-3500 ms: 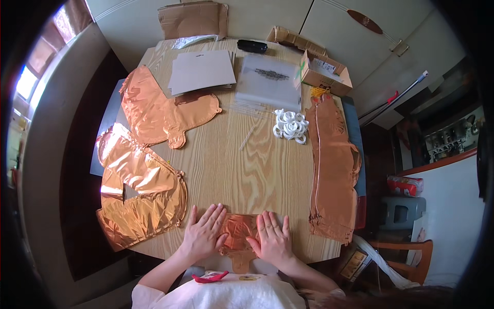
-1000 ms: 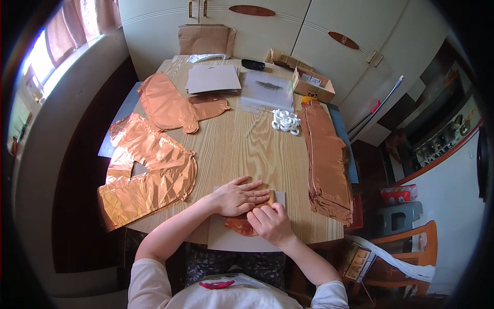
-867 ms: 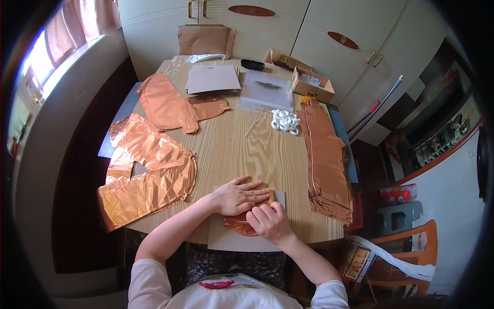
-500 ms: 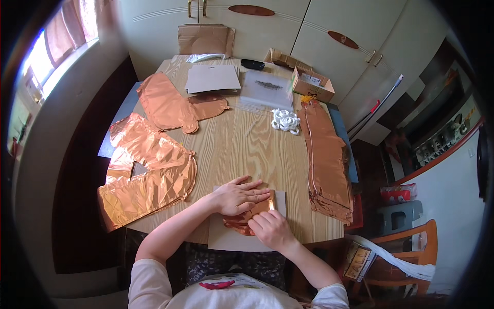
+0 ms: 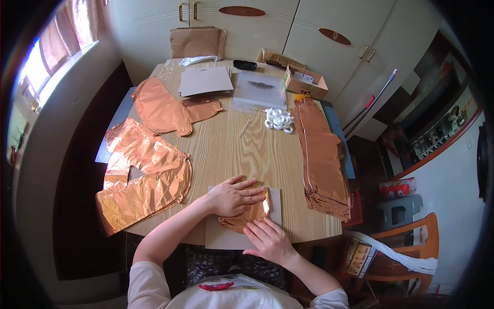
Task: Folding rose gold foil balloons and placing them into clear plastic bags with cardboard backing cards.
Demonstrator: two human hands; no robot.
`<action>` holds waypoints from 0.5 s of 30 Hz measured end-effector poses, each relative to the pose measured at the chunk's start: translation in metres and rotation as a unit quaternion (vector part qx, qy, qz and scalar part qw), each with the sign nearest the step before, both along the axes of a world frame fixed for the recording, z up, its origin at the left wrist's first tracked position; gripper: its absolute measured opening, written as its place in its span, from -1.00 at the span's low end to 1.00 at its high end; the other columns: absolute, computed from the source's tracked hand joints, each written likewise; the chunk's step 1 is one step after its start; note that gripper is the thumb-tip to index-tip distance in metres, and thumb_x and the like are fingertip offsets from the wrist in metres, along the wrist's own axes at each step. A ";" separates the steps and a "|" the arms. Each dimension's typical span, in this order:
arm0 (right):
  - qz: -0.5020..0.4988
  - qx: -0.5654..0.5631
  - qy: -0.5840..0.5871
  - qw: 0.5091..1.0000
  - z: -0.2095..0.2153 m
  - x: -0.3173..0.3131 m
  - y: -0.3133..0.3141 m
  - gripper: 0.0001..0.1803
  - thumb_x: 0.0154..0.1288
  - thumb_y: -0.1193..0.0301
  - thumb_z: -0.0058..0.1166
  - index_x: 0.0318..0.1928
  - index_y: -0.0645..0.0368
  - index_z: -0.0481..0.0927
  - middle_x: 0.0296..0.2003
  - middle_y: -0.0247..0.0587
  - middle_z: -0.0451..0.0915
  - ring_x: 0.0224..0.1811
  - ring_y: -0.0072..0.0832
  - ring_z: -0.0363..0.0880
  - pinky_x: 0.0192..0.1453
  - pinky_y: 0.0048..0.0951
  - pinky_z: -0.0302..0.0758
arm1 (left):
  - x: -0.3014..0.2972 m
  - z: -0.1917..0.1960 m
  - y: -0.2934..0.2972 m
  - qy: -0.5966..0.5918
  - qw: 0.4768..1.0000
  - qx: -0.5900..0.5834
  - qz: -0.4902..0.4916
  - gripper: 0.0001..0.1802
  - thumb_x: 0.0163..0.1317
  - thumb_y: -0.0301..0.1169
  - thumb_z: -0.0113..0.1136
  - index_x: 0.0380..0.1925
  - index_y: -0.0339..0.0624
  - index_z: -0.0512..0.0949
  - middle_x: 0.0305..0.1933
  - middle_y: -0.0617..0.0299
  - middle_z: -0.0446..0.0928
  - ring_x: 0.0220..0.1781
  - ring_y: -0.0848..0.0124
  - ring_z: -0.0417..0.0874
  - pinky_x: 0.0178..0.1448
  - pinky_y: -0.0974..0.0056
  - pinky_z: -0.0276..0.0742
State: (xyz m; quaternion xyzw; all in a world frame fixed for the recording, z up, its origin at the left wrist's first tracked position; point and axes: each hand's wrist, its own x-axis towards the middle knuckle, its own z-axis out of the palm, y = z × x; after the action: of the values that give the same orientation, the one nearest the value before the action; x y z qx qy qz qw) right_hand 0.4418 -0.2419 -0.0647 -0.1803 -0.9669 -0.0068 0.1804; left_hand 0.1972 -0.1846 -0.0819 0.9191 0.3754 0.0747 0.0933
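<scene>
A folded copper-coloured foil balloon [image 5: 261, 208] lies on a pale grey card [image 5: 218, 241] at the near edge of the table. My left hand [image 5: 232, 199] rests flat across the foil, fingers stretched out to the right. At the foil's lower right edge, my right hand [image 5: 267, 241] touches it with extended fingers, thumb apart. Both palms face down, and part of the folded foil is hidden under the left one.
Flat foil balloons pile up at the left [image 5: 154, 180], the far left [image 5: 164, 108] and as a long stack [image 5: 324, 159] at the right. White ribbon coils [image 5: 279, 120], clear plastic bags [image 5: 260, 92], grey cards [image 5: 206, 81] and a small open box [image 5: 306, 85] sit farther back.
My right hand has gone from curled fingers gripping the foil's edge to extended fingers lying on it. The foil looks flatter. My left hand stays on top; the whole view has shifted slightly.
</scene>
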 end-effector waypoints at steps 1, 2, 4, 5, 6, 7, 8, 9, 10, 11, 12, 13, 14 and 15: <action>0.000 0.000 0.002 1.000 -0.001 -0.001 0.003 -0.34 0.16 -0.14 0.18 0.01 0.19 0.65 0.03 -0.16 0.63 0.13 -0.30 0.56 0.37 -0.10 0.38 | 0.000 0.001 0.001 0.003 1.000 0.002 0.004 -0.38 0.44 -0.07 -0.18 0.50 0.29 0.13 0.59 0.44 0.07 0.62 0.24 0.00 0.63 -0.08 -0.19; 0.000 0.000 0.004 1.000 -0.001 -0.002 0.005 -0.34 0.16 -0.14 0.17 0.01 0.18 0.65 0.04 -0.17 0.63 0.14 -0.30 0.56 0.37 -0.09 0.38 | -0.001 0.002 0.002 0.005 1.000 0.004 0.008 -0.38 0.44 -0.06 -0.17 0.50 0.30 0.13 0.59 0.44 0.07 0.62 0.24 0.00 0.62 -0.10 -0.18; -0.001 -0.003 0.004 1.000 0.000 -0.004 0.010 -0.35 0.16 -0.14 0.17 0.01 0.17 0.65 0.04 -0.19 0.63 0.14 -0.31 0.55 0.36 -0.06 0.37 | -0.002 0.004 0.003 0.017 1.000 0.016 0.013 -0.39 0.45 -0.04 -0.17 0.49 0.31 0.14 0.59 0.44 0.08 0.62 0.23 0.00 0.62 -0.12 -0.19; -0.001 -0.004 0.004 1.000 0.000 -0.004 0.012 -0.35 0.17 -0.14 0.17 0.01 0.16 0.66 0.04 -0.20 0.63 0.14 -0.32 0.55 0.36 -0.05 0.37 | -0.002 0.005 0.004 0.026 0.999 0.026 0.013 -0.39 0.45 -0.03 -0.18 0.49 0.32 0.14 0.59 0.44 0.08 0.62 0.23 0.00 0.62 -0.13 -0.20; -0.001 -0.007 0.006 1.000 0.000 -0.004 0.012 -0.35 0.18 -0.14 0.15 0.02 0.16 0.65 0.04 -0.20 0.62 0.15 -0.33 0.54 0.36 -0.05 0.35 | -0.002 0.005 0.004 0.035 0.999 0.035 0.014 -0.39 0.46 -0.02 -0.19 0.49 0.33 0.14 0.59 0.44 0.08 0.62 0.22 0.00 0.62 -0.15 -0.21; -0.001 -0.011 0.007 1.000 -0.001 -0.004 0.013 -0.35 0.19 -0.14 0.13 0.03 0.17 0.65 0.04 -0.19 0.62 0.16 -0.34 0.52 0.37 -0.06 0.34 | -0.002 0.005 0.003 0.036 0.998 0.039 0.014 -0.39 0.46 0.00 -0.19 0.49 0.33 0.14 0.58 0.44 0.08 0.62 0.22 -0.01 0.62 -0.15 -0.23; -0.002 -0.014 0.008 1.000 -0.001 -0.003 0.013 -0.34 0.20 -0.14 0.11 0.03 0.17 0.64 0.05 -0.19 0.61 0.17 -0.36 0.50 0.37 -0.07 0.32 | -0.002 0.005 0.002 0.036 0.998 0.043 0.014 -0.39 0.47 0.02 -0.20 0.49 0.33 0.14 0.58 0.44 0.09 0.63 0.22 -0.01 0.62 -0.16 -0.24; -0.005 -0.019 0.006 1.000 -0.001 -0.003 0.012 -0.35 0.20 -0.14 0.12 0.04 0.16 0.64 0.05 -0.21 0.61 0.17 -0.37 0.50 0.37 -0.08 0.31 | -0.001 0.004 0.000 0.037 0.998 0.046 0.015 -0.39 0.47 0.04 -0.21 0.49 0.33 0.14 0.58 0.44 0.09 0.63 0.22 -0.02 0.62 -0.16 -0.26; -0.009 -0.024 0.003 1.000 -0.001 -0.003 0.012 -0.35 0.20 -0.14 0.12 0.04 0.15 0.64 0.05 -0.22 0.60 0.16 -0.39 0.49 0.37 -0.09 0.30 | -0.001 0.004 -0.001 0.041 0.998 0.045 0.016 -0.38 0.47 0.06 -0.22 0.50 0.33 0.13 0.58 0.44 0.08 0.63 0.22 -0.03 0.63 -0.16 -0.27; -0.013 -0.029 0.000 0.999 -0.001 -0.003 0.011 -0.35 0.19 -0.14 0.13 0.05 0.14 0.64 0.05 -0.24 0.60 0.16 -0.41 0.48 0.36 -0.10 0.29 | -0.001 0.003 -0.002 0.046 0.998 0.044 0.018 -0.37 0.47 0.08 -0.22 0.50 0.33 0.12 0.58 0.45 0.08 0.63 0.22 -0.04 0.63 -0.15 -0.29; -0.015 -0.030 0.000 0.999 -0.001 -0.003 0.011 -0.35 0.19 -0.14 0.13 0.05 0.14 0.64 0.05 -0.25 0.60 0.15 -0.42 0.48 0.36 -0.10 0.28 | -0.001 0.003 -0.003 0.051 0.998 0.044 0.018 -0.36 0.46 0.10 -0.23 0.50 0.33 0.12 0.59 0.45 0.08 0.63 0.23 -0.04 0.63 -0.15 -0.30; -0.017 -0.030 -0.001 0.999 -0.001 -0.003 0.011 -0.34 0.18 -0.14 0.14 0.06 0.13 0.64 0.05 -0.26 0.60 0.15 -0.43 0.48 0.36 -0.11 0.28 | -0.001 0.002 -0.003 0.044 0.998 0.043 0.015 -0.34 0.45 0.13 -0.22 0.50 0.31 0.11 0.59 0.43 0.07 0.63 0.21 -0.05 0.63 -0.17 -0.30; -0.019 -0.031 -0.001 0.999 -0.001 -0.004 0.010 -0.34 0.18 -0.14 0.14 0.06 0.13 0.64 0.04 -0.27 0.59 0.14 -0.44 0.47 0.36 -0.11 0.27 | -0.002 0.001 -0.003 0.036 0.998 0.043 0.012 -0.32 0.44 0.15 -0.22 0.51 0.28 0.10 0.59 0.42 0.07 0.63 0.19 -0.05 0.62 -0.18 -0.29; -0.020 -0.031 -0.001 0.999 0.000 -0.004 0.010 -0.34 0.18 -0.14 0.14 0.06 0.13 0.64 0.04 -0.27 0.59 0.14 -0.44 0.47 0.36 -0.11 0.27 | -0.002 0.000 -0.003 0.028 0.999 0.043 0.009 -0.29 0.43 0.17 -0.21 0.51 0.25 0.10 0.59 0.41 0.07 0.63 0.17 -0.06 0.62 -0.19 -0.28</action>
State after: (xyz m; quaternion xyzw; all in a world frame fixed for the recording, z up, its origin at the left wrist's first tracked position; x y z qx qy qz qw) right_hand 0.4383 -0.2315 -0.0650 -0.2049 -0.9631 0.0198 0.1736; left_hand 0.1950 -0.1874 -0.0815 0.9205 0.3827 0.0660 0.0425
